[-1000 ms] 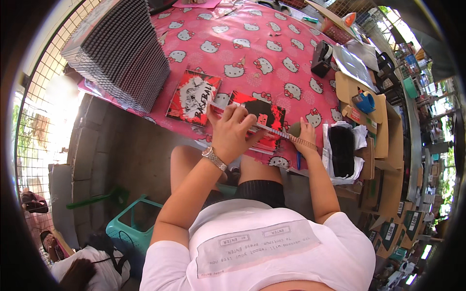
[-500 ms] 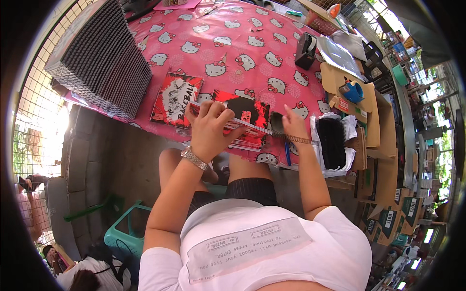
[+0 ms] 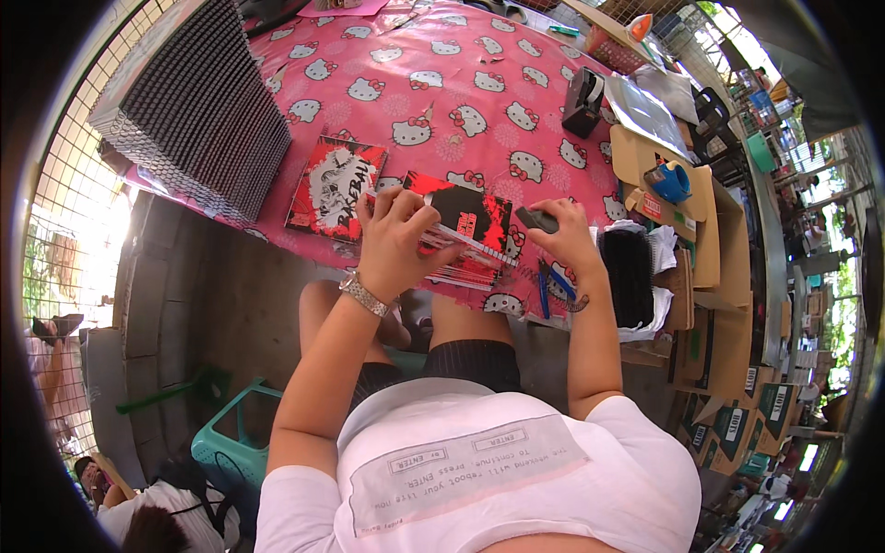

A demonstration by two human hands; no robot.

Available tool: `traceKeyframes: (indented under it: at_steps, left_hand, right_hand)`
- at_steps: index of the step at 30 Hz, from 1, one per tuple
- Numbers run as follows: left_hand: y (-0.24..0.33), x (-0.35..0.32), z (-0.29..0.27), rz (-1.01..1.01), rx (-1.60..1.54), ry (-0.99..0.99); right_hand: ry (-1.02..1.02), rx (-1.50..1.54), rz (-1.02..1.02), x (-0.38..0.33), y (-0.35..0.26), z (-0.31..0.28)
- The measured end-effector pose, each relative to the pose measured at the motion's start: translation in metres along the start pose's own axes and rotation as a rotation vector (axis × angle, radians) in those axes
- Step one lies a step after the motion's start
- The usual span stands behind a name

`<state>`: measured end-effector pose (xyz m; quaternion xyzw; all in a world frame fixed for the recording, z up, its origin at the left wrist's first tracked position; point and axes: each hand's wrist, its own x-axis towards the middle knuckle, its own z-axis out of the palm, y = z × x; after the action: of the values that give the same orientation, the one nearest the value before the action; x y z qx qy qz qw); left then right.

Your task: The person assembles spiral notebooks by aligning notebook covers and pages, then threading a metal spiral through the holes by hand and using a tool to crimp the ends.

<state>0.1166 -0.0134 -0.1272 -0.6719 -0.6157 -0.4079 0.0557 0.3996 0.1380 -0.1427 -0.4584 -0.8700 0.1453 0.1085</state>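
Observation:
My left hand (image 3: pixel 398 247) grips a small red and black notebook (image 3: pixel 472 241), its white edge tilted up over a stack of similar covers (image 3: pixel 466 272). Between the thumb and fingers of my right hand (image 3: pixel 570 238) is a small dark grey block-like piece (image 3: pixel 536 219), just right of the notebook's end. A dark curled strip (image 3: pixel 579 304) shows by my right wrist; whether it joins the piece is unclear. Blue-handled pliers (image 3: pixel 544 293) lie below that hand. Left of my left hand lies another notebook (image 3: pixel 336 189) with a white and red cover.
A tall stack of black spiral-bound notebooks (image 3: pixel 198 120) stands at the left of the pink patterned table (image 3: pixel 442 111). At right are a paper-lined box of black coils (image 3: pixel 630 276), cardboard boxes (image 3: pixel 724 240), a blue tape roll (image 3: pixel 671 182) and a black tape dispenser (image 3: pixel 584 101).
My right hand has turned and shifted slightly down and right, the dark piece now still and clearer in it. The coil strip stretched beside it now curls near the wrist. My left hand keeps its hold.

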Motion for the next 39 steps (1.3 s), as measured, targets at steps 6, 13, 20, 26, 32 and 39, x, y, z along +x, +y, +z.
traceKeyframes:
  at_steps: [6,13,20,26,32,39]
  left_hand:
    - [0.0,0.006,-0.001,0.025,-0.007,-0.011]
    - [-0.002,0.001,0.0,0.003,-0.029,0.017]
    - [-0.007,0.001,-0.001,0.047,-0.014,0.037]
    - [-0.01,0.004,-0.001,0.054,-0.019,0.029]
    - [-0.012,0.003,0.001,0.049,-0.048,0.027]
    - [-0.013,0.006,0.002,0.058,-0.052,-0.005]
  right_hand:
    - [-0.254,1.831,-0.056,-0.018,-0.027,0.007]
    - [-0.644,1.644,-0.095,-0.013,-0.072,-0.001]
    - [-0.648,1.591,-0.321,0.002,-0.074,0.0]
    - [-0.593,1.208,-0.255,0.026,-0.073,-0.004]
    - [-0.739,1.704,-0.416,0.03,-0.081,-0.001]
    - [-0.664,1.386,-0.317,0.043,-0.099,-0.011]
